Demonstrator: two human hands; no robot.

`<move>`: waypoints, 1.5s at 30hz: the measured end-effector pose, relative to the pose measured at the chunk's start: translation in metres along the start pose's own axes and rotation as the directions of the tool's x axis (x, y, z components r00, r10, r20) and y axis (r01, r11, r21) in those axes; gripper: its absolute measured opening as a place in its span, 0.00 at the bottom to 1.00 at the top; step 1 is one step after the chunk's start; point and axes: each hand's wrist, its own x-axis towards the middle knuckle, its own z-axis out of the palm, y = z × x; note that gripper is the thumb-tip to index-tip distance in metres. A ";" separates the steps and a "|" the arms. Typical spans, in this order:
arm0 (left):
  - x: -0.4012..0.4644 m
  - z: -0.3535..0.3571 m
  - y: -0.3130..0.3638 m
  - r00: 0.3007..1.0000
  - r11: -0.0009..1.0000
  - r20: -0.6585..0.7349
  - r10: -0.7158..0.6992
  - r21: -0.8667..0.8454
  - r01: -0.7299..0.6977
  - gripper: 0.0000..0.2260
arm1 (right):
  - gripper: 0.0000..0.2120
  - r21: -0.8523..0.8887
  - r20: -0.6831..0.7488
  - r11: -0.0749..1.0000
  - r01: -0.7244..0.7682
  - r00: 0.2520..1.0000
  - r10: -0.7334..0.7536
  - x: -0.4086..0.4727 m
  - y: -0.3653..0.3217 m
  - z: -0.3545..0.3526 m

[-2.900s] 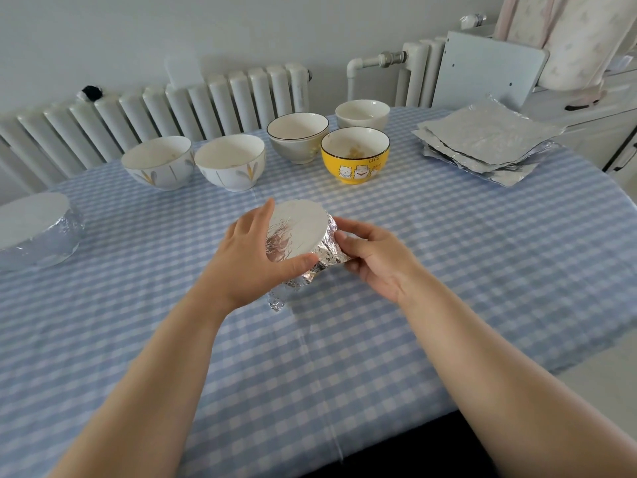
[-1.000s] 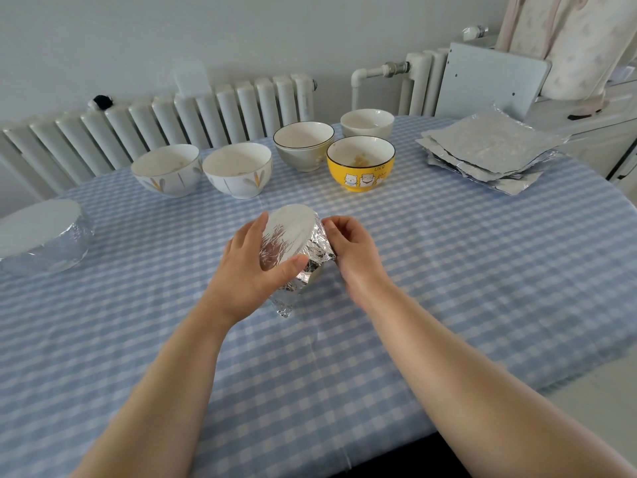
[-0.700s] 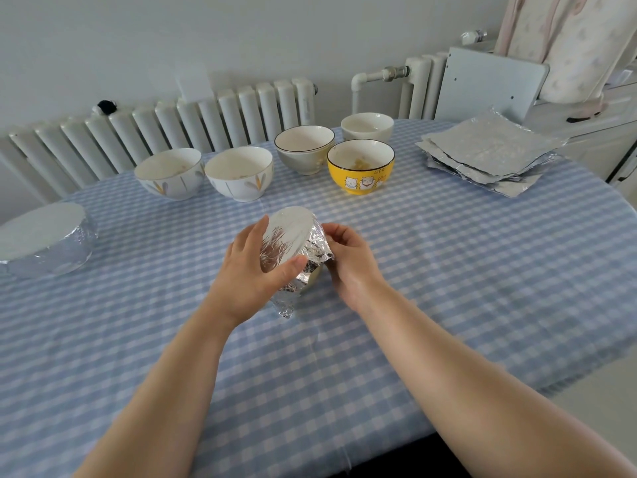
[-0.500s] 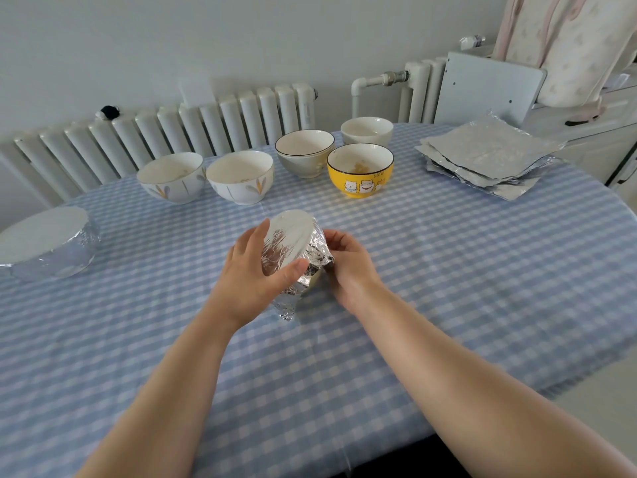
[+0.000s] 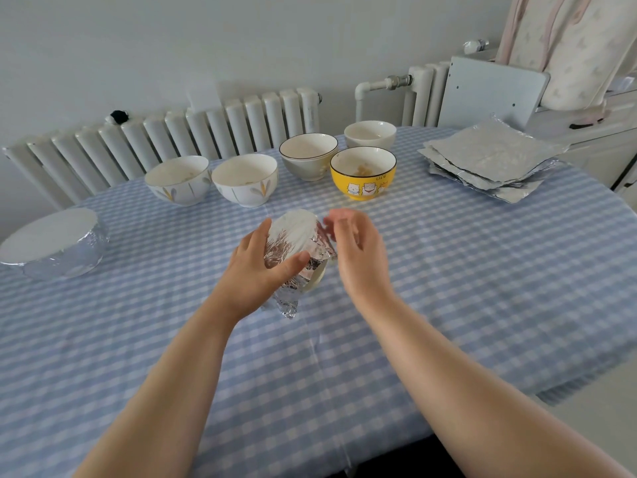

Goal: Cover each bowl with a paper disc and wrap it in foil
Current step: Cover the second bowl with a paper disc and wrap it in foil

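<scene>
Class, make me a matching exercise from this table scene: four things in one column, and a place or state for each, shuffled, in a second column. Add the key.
1. yellow bowl
2. foil sheets
3. large wrapped bowl
4. small bowl

a. stacked at the table's far right
b. tilted in the left hand, partly foiled
c. far left, covered and finished
d. uncovered, with cartoon cats

Pairs: 1-d, 2-a, 3-c, 4-b

A small bowl (image 5: pixel 300 257) half wrapped in shiny foil is tipped on its side, a white paper disc (image 5: pixel 293 227) on its top. Five open bowls (image 5: pixel 245 179) wait in a row behind. A wrapped bowl (image 5: pixel 55 246) sits far left. Flat foil sheets (image 5: pixel 489 157) lie stacked far right.
</scene>
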 end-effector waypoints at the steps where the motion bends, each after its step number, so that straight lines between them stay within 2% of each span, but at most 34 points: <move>1: 0.001 0.001 0.001 1.000 1.000 -0.002 0.001 0.020 -0.001 0.60 | 0.12 -0.037 0.042 0.999 -0.003 0.999 0.004 -0.003 0.000 0.001; 5: 0.001 0.004 0.006 1.000 0.998 -0.024 -0.010 0.067 0.011 0.57 | 0.20 -0.047 0.030 0.998 -0.037 0.999 0.039 -0.010 0.012 0.007; 9: 0.001 0.005 0.006 0.998 0.998 -0.048 -0.034 0.060 0.037 0.56 | 0.18 -0.034 0.003 0.992 -0.122 0.993 0.122 -0.015 0.014 0.011; 20: -0.004 0.007 0.008 0.997 0.998 -0.057 -0.053 0.036 0.055 0.55 | 0.10 0.147 -0.037 0.970 -0.193 0.979 0.201 -0.017 0.009 0.013; 27: -0.007 0.009 0.013 0.997 0.997 -0.068 -0.039 0.066 0.044 0.55 | 0.18 0.147 -0.037 0.958 -0.248 0.966 0.256 -0.013 0.003 0.015; 33: -0.009 0.011 0.017 0.996 0.996 -0.079 -0.036 0.084 0.043 0.52 | 0.13 0.177 -0.070 0.951 -0.253 0.961 0.269 -0.011 0.005 0.015; 39: -0.009 0.011 0.017 0.996 0.997 -0.081 -0.046 0.064 0.052 0.55 | 0.12 0.199 -0.087 0.939 -0.279 0.950 0.301 -0.010 0.008 0.019; 45: -0.010 0.010 0.015 0.993 0.997 -0.092 -0.073 0.012 0.074 0.54 | 0.03 0.375 -0.080 0.869 -0.322 0.923 0.377 -0.008 0.010 0.025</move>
